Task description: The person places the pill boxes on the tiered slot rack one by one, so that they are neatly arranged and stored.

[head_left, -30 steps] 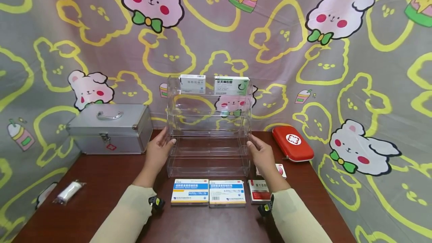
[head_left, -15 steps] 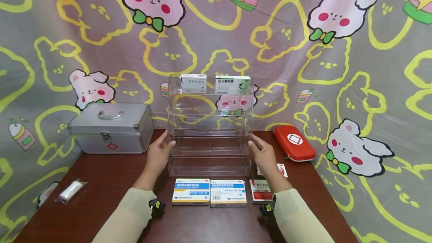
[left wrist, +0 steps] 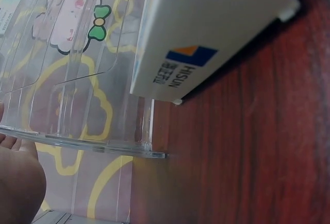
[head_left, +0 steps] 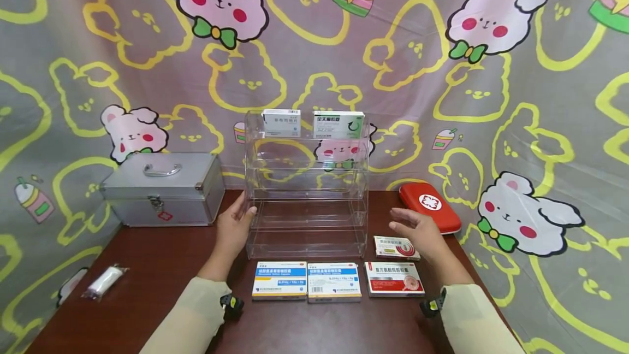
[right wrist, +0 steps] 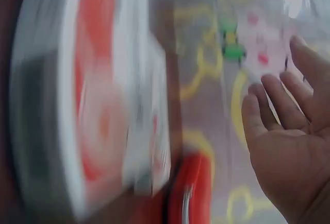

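A clear acrylic tiered display rack (head_left: 306,250) stands upright on the table. Its top tier bears a white medicine box (head_left: 282,124) and a green-and-white one (head_left: 338,126). My left hand (head_left: 233,228) pinches the rack's left side panel, with the thumb inside and the fingers outside. Apart from the rack, my right hand (head_left: 423,236) hovers with loosely extended fingers and holds nothing. Below it lie a red-and-white medicine box (head_left: 396,280) and a smaller white one (head_left: 392,247). Two blue-and-white medicine boxes (head_left: 279,282) (head_left: 334,283) lie side by side before the rack.
At the back left stands a silver metal case (head_left: 159,195) with a handle. A red zip case (head_left: 428,204) lies behind my right hand. On the left part of the table is a wrapped white roll (head_left: 105,281). A cartoon-print cloth (head_left: 304,53) hangs behind everything.
My right hand has let go of the rack's right side and moved right, uncovering the red-and-white box and the smaller one. The left hand stays at the rack.
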